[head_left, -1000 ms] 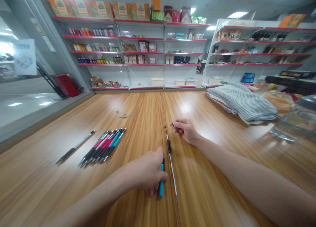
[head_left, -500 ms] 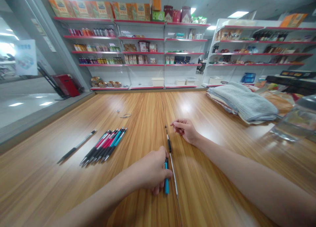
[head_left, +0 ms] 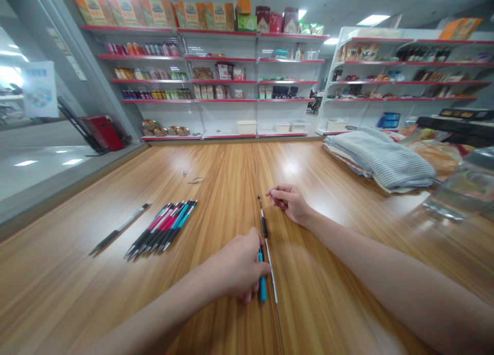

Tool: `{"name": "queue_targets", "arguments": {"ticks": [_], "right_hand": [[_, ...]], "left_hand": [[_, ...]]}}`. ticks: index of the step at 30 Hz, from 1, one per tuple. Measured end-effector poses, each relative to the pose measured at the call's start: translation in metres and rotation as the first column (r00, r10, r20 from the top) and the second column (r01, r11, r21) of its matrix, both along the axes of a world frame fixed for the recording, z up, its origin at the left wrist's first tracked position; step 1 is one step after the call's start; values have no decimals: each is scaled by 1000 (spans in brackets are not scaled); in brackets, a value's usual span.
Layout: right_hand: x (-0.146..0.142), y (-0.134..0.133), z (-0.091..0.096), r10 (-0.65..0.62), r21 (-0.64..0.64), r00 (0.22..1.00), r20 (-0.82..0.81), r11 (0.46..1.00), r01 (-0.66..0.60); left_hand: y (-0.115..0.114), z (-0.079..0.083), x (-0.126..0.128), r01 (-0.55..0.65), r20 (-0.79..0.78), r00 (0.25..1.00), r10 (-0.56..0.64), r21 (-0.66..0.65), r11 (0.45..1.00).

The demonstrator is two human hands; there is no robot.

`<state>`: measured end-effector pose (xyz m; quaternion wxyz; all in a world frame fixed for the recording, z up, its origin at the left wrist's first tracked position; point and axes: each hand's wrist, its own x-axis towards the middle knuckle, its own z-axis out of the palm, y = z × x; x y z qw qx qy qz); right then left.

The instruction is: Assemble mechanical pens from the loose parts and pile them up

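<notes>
My left hand (head_left: pixel 235 270) is closed around a blue pen barrel (head_left: pixel 262 286) that rests against the wooden table (head_left: pixel 216 200). Just right of it lies a thin pen refill with a black grip (head_left: pixel 265 236), running along the table's seam. My right hand (head_left: pixel 288 202) rests on the table beyond the refill's far end, fingers curled loosely with thumb and forefinger pinched; I cannot make out anything in them. A row of several red and blue pens (head_left: pixel 164 227) lies to the left, with one black and silver pen (head_left: pixel 119 228) apart from it.
A small spring and a bent wire piece (head_left: pixel 195 179) lie further back on the table. Folded striped cloths (head_left: pixel 382 159) are stacked at the right, with a clear plastic container (head_left: pixel 463 188) beside them. Shop shelves (head_left: pixel 231 82) stand behind the table.
My left hand has slid the blue barrel a little to the right, closer to the refill. My right hand has stayed put.
</notes>
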<state>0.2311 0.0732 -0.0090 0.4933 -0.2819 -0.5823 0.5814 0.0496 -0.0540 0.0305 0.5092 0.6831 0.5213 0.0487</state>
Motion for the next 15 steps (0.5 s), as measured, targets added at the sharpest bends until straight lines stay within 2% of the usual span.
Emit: {"name": "queue_targets", "arguments": {"ticks": [6, 10, 11, 13, 14, 15], "right_hand": [[0, -1, 1, -4, -9, 1000, 6, 1000, 4], [0, -1, 1, -1, -9, 1000, 0, 1000, 1], [0, -1, 1, 0, -6, 1000, -2, 1000, 0], [0, 0, 0, 3, -2, 1000, -5, 1000, -3], [1, 0, 0, 6, -2, 1000, -6, 1000, -6], [1, 0, -1, 9, -3, 1000, -6, 1000, -9]], "left_hand": [[0, -5, -1, 5, 19, 1000, -6, 11, 1000], [0, 1, -4, 13, -5, 1000, -13, 0, 1000], [2, 3, -6, 4, -39, 999, -3, 34, 999], [10, 7, -16, -18, -171, 984, 57, 221, 975], [17, 9, -23, -12, -256, 960, 117, 378, 926], [26, 10, -33, 26, -344, 920, 188, 531, 847]]}}
